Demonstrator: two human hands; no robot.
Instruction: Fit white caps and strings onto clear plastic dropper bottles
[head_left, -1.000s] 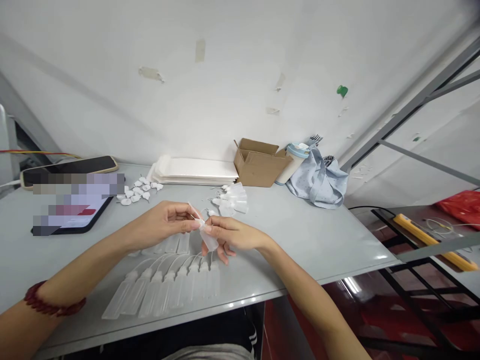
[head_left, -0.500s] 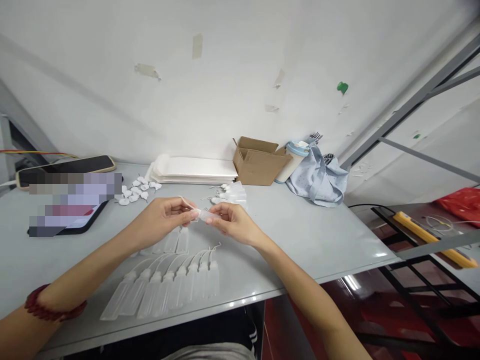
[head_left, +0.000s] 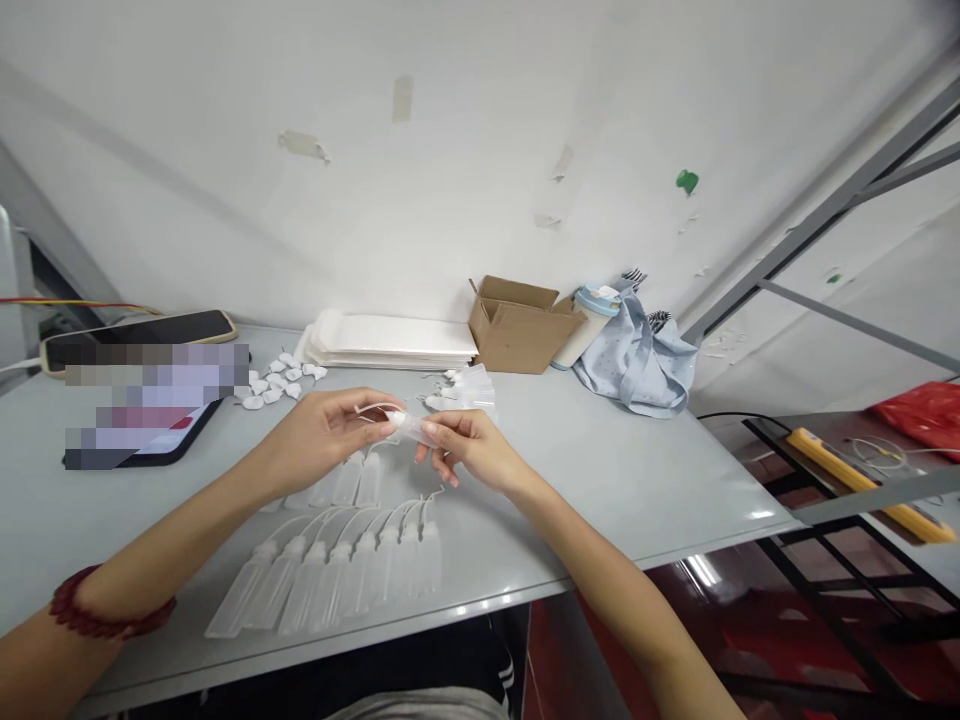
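A small clear plastic squeeze bottle [head_left: 412, 427] with a white cap is held between my two hands above the table. My left hand [head_left: 337, 428] pinches its white cap end, where a thin white strip sticks out to the left. My right hand [head_left: 469, 445] grips the bottle's body between thumb and fingers, the lower fingers curled loosely. Below lies a row of similar bottles [head_left: 330, 590] with caps and thin curved white strips. More bottles [head_left: 356, 480] lie behind that row, partly hidden by my left hand.
White caps [head_left: 274, 378] are heaped at the left, beside a tablet-like device [head_left: 176, 445] and a phone [head_left: 142, 338]. At the back are white flat packs [head_left: 397, 335], more bottles [head_left: 472, 388], a cardboard box [head_left: 517, 340], a cup [head_left: 587, 325] and a blue cloth bag [head_left: 645, 365].
The right-hand fingers have shifted on the bottle, showing more of its body, and the lower fingers have spread downward. The white cap shows more clearly at my left fingertips.
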